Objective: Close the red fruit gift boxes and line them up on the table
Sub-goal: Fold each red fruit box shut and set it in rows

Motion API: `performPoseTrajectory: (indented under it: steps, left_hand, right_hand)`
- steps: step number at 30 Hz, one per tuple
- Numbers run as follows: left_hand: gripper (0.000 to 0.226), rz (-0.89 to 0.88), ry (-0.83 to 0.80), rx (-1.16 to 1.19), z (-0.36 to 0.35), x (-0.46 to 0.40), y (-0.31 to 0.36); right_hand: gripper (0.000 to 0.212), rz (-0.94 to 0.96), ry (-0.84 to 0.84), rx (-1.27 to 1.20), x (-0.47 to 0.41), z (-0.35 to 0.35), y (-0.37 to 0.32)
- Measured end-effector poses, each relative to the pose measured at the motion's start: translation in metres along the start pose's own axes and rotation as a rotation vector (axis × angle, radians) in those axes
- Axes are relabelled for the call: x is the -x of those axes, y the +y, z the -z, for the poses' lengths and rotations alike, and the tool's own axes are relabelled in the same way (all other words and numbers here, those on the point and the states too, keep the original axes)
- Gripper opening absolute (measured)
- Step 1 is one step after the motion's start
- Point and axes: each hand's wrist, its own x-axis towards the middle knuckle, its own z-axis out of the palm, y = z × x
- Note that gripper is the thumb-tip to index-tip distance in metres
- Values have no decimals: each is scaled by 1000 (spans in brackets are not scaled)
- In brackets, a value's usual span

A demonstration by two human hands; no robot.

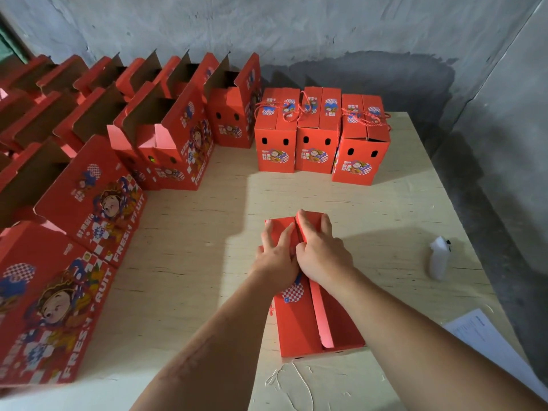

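Rough grey plaster walls are seen behind a pale wooden table (370,203), the only view being the head camera's.

Head view: one red gift box (314,315) is stood near the front edge of the table, directly below the camera, its two top flaps brought almost together along a centre seam. The left hand (278,256) is laid on the left flap with fingers spread and fairly straight, pressing down; nothing is gripped. The right hand (321,250) is set on the right flap, fingers extended toward the far end, thumb tucked at the seam; whether the thumb pinches a flap edge cannot be told. The right flap is seen lifted at its near end, a pink inner edge showing.

Three closed boxes (320,134) with rope handles are lined up at the far side of the table, the rightmost slightly out of square. Many open boxes (166,137) are ranked along the left. A white bottle (439,258) and a paper sheet (489,339) are noted at the right.

Judgement: the flaps are being mated. Pressure should be walked along the seam toward the near end, so the raised flap is seated flush before the box is carried to the row.
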Motion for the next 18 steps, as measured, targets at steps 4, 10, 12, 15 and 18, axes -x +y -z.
performPoseTrajectory:
  steps: [4, 10, 12, 15, 18]
  left_hand:
    - [66, -32, 12, 61, -3, -2, -6]
    - [53, -110, -32, 25, 1, -5, -13]
    - [56, -61, -12, 11, 1, -3, -7]
    - [55, -23, 22, 38, 0, 2, -1]
    - [57, -31, 7, 29, 4, 5, 1]
  right_hand:
    - [65, 5, -20, -6, -6, 1, 4]
    - [59, 72, 50, 63, -8, -5, 10]
    - [59, 56, 16, 68, -13, 0, 7]
    - [59, 63, -6, 54, -15, 7, 5]
    - [59, 64, 29, 120, -12, 5, 1]
